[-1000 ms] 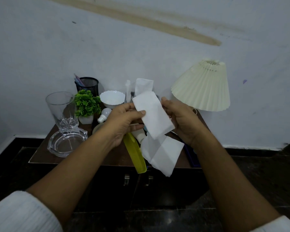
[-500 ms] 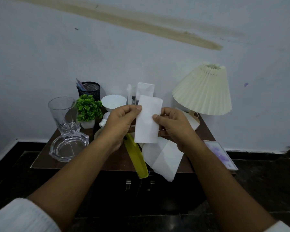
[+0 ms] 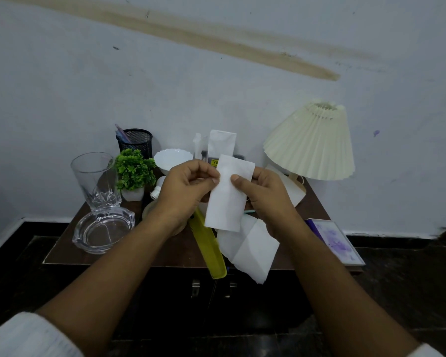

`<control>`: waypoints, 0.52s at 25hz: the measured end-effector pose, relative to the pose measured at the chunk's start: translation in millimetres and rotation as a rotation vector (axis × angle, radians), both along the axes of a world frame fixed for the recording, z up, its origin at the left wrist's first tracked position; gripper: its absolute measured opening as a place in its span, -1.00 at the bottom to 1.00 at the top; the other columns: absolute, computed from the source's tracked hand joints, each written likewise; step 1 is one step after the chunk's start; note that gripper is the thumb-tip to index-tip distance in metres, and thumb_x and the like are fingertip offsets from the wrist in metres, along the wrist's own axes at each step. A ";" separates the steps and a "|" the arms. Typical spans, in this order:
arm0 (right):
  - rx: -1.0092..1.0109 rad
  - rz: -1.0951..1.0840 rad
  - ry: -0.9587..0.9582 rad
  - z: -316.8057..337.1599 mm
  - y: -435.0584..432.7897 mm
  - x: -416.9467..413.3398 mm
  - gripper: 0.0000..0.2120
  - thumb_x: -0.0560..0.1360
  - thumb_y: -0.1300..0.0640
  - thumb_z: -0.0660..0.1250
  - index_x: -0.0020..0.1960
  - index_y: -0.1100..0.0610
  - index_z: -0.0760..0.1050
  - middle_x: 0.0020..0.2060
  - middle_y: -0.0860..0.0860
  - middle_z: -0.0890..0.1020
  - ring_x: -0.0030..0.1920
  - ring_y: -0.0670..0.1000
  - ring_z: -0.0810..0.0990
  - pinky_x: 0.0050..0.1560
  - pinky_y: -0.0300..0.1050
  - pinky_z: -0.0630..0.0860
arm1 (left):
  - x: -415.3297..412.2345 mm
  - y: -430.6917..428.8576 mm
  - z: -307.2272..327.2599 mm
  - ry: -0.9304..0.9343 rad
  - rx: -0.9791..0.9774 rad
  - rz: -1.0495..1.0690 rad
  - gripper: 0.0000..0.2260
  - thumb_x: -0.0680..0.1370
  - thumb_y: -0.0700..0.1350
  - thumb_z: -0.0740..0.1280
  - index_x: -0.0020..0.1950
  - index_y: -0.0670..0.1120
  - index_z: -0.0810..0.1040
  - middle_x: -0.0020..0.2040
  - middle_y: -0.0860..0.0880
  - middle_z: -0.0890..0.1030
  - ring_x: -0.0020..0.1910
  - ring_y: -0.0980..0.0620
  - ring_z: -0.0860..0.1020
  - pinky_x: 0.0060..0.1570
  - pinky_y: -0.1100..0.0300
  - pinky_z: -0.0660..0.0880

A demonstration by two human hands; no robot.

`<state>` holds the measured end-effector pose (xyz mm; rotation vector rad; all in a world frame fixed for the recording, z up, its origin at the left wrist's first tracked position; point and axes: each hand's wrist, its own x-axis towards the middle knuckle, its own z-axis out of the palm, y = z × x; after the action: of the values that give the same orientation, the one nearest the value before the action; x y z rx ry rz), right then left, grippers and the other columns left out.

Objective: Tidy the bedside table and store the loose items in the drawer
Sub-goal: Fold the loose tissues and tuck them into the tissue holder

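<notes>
I see both forearms stretched forward, the left hand [image 3: 183, 191] and right hand [image 3: 265, 194] each pinching a side of the folded tissue [image 3: 227, 202], held upright above the counter [image 3: 165, 251].

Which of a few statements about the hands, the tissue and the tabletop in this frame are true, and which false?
1. The left hand and the right hand both pinch the folded white tissue. True.
2. The yellow comb lies wholly on the table. False: its near end overhangs the front edge.
3. The lamp stands at the table's left end. False: it stands at the right end.
4. The glass tumbler stands behind the glass ashtray. True.
5. The black mesh cup is empty. False: a pen sticks out of it.
</notes>
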<state>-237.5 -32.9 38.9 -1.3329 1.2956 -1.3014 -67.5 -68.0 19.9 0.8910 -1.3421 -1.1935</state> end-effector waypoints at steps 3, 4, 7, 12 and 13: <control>-0.002 -0.093 -0.034 1.7 -0.5 -1.5 -0.79 0.56 0.18 0.42 0.18 0.14 0.52 0.01 0.04 0.73 0.00 0.09 0.74 -0.12 -0.02 0.70 | 1.4 3.4 4.5 -0.041 -0.023 -0.033 -0.80 0.56 -0.36 0.37 0.11 -0.17 0.68 -0.01 -0.12 0.72 -0.07 -0.01 0.70 -0.12 0.19 0.64; 0.000 -0.137 -0.045 1.8 -1.4 -2.3 -0.78 0.54 0.20 0.45 0.13 0.13 0.48 0.00 0.05 0.72 -0.01 0.11 0.73 -0.14 0.01 0.70 | 2.4 3.7 5.7 -0.036 -0.020 -0.042 -0.76 0.55 -0.38 0.36 0.17 -0.17 0.66 0.02 -0.13 0.71 -0.07 0.01 0.70 -0.12 0.21 0.64; -0.057 -0.177 0.006 2.1 -1.9 -2.6 -0.76 0.51 0.26 0.44 0.03 0.08 0.41 0.03 0.06 0.65 0.00 0.11 0.68 -0.10 0.12 0.68 | 6.0 2.5 6.9 -0.018 0.012 -0.089 -0.62 0.53 -0.41 0.38 0.31 -0.15 0.59 0.04 -0.18 0.71 -0.05 0.00 0.70 -0.05 0.12 0.67; -0.049 -0.053 -0.040 7.2 2.0 -4.3 -0.83 0.52 0.32 0.40 0.03 0.08 0.58 -0.09 -0.13 0.69 -0.07 -0.02 0.67 -0.25 -0.11 0.63 | 9.8 1.4 5.7 -0.022 0.086 -0.217 -0.42 0.47 -0.45 0.42 0.45 -0.10 0.47 -0.07 -0.07 0.70 -0.17 0.01 0.63 -0.03 0.19 0.62; -0.015 -0.008 -0.060 7.0 2.3 -5.4 -0.83 0.52 0.33 0.40 0.03 0.11 0.63 -0.08 -0.11 0.72 -0.05 0.00 0.69 -0.23 -0.13 0.62 | 11.1 0.2 4.9 -0.041 0.094 -0.245 -0.37 0.45 -0.43 0.45 0.48 -0.09 0.45 -0.07 -0.06 0.69 -0.14 -0.05 0.59 0.03 0.17 0.61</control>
<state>-243.0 -30.6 45.9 -1.2906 1.2537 -1.3482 -56.4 -67.8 24.8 0.8380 -1.4689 -1.4432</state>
